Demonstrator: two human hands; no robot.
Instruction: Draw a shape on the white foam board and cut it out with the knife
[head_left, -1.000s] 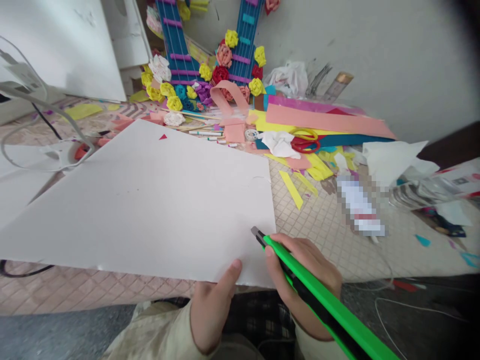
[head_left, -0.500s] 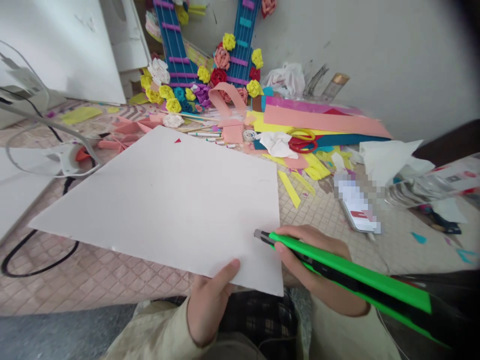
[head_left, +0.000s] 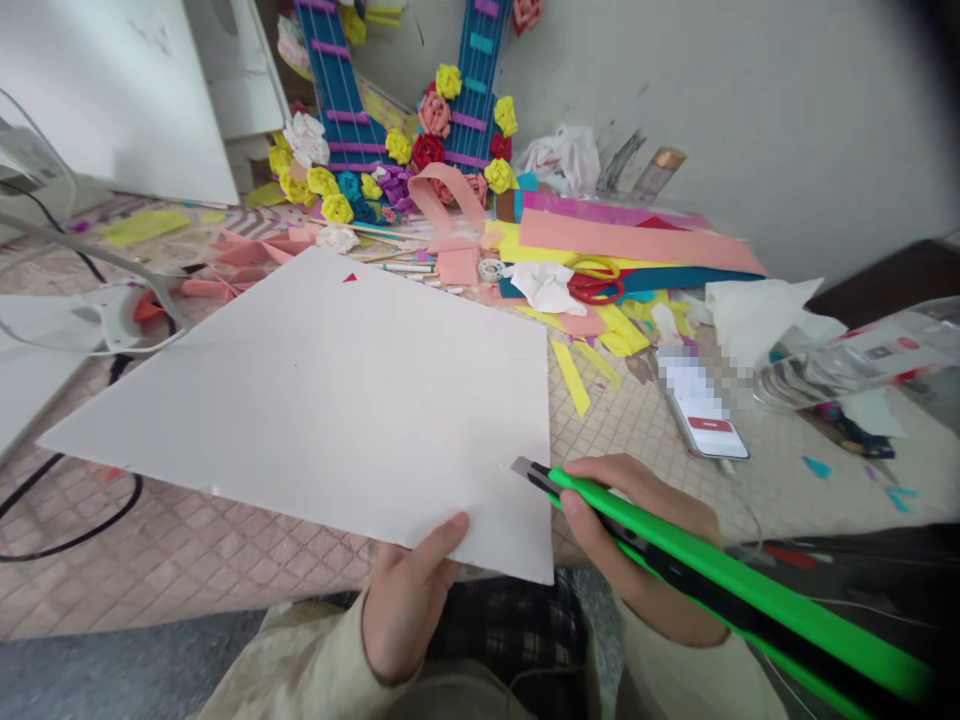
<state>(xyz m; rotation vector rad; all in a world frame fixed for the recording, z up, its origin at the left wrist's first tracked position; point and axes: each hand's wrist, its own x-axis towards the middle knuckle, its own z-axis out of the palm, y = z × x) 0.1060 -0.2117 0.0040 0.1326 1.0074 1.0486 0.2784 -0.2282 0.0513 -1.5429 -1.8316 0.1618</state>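
A large white board [head_left: 322, 390] lies on the table and reaches past its front edge. My left hand [head_left: 412, 590] grips the board's near edge, thumb on top and the other fingers hidden beneath. In my right hand [head_left: 645, 540] is a green utility knife [head_left: 675, 545], held between thumb and fingers. Its short blade points left, over the right part of the board. Whether the blade tip touches the surface I cannot tell. A tiny red paper triangle [head_left: 349, 278] rests near the board's far corner.
Behind the board lie coloured paper sheets [head_left: 637, 240], scissors [head_left: 596, 280] and a crumpled tissue [head_left: 544, 285]. Blue paper guitar shapes [head_left: 337, 90] with paper flowers lean on the wall. A phone [head_left: 701, 405] and a plastic bottle [head_left: 847, 365] are at right. A power strip [head_left: 124, 315] with cables sits left.
The view has shifted slightly, so most things sit a little further left. My right hand and the knife appear slightly further right relative to the board. Both hands keep their hold.
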